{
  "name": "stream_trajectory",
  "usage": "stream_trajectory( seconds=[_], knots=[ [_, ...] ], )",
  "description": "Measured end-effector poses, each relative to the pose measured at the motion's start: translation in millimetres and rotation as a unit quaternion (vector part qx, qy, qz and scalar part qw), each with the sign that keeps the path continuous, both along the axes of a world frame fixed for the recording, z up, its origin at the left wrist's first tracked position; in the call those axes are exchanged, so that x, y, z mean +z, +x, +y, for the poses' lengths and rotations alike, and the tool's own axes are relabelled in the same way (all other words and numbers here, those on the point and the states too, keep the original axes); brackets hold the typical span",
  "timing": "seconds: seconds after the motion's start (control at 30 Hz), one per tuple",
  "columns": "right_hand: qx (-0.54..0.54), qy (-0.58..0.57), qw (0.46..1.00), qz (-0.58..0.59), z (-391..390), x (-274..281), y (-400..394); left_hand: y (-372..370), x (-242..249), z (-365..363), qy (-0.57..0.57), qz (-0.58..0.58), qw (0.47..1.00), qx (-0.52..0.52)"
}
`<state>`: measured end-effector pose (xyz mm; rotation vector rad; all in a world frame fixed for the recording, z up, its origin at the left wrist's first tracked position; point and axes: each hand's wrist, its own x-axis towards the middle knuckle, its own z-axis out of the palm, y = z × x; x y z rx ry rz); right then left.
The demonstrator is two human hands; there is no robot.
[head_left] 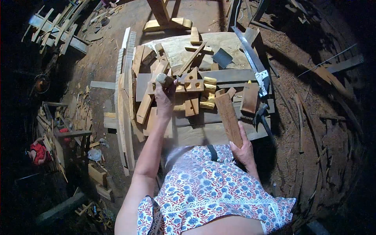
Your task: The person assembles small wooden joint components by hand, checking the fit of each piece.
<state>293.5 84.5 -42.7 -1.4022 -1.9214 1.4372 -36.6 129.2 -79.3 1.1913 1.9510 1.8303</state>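
Note:
My left hand (165,100) is closed around a pale, round-ended piece (162,80), raised over the workbench; the rest of it is hidden by the fingers. Just behind it are wooden pieces with square holes (192,84), lying across one another. At the bench's front right, my right hand (245,152) grips the lower end of a brown wooden block (228,119), tilted with its far end toward the pile. Several yellow-faced wooden pieces (209,92) are stacked left of that block. To its right lie another wooden block (249,98) and a hammer (263,117).
A handsaw (250,55) lies along the bench's right edge. Long wooden strips (124,102) run down the left side. A dark square sheet (222,58) rests on the pale slab (172,47) at the back. Wood scraps litter the ground around.

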Motion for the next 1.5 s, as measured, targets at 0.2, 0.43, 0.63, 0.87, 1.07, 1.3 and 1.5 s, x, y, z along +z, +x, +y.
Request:
stream_trajectory(
  seconds=[0.2,0.43,0.63,0.87,1.07,1.3,1.5],
  knots=[
    [0.006,0.024,0.999,-0.024,3,5,-4,4,16,-3,-0.070,0.057,0.996,-0.014],
    [0.059,0.181,0.981,0.024,74,80,-59,6,9,9,-0.085,0.110,0.989,-0.045],
    [0.189,0.328,0.925,0.038,110,115,-116,12,16,5,-0.100,0.114,0.986,-0.065],
    [0.223,0.297,0.928,-0.034,111,129,-137,4,2,12,-0.099,0.083,0.987,-0.093],
    [0.183,0.290,0.939,0.000,112,110,-126,13,40,3,0.029,-0.205,0.975,-0.077],
    [0.028,0.210,0.975,0.064,105,64,-93,8,57,-15,-0.058,0.016,0.998,-0.011],
    [0.024,0.203,0.978,0.040,99,58,-80,4,13,-7,-0.017,-0.072,0.997,-0.027]
  ],
)
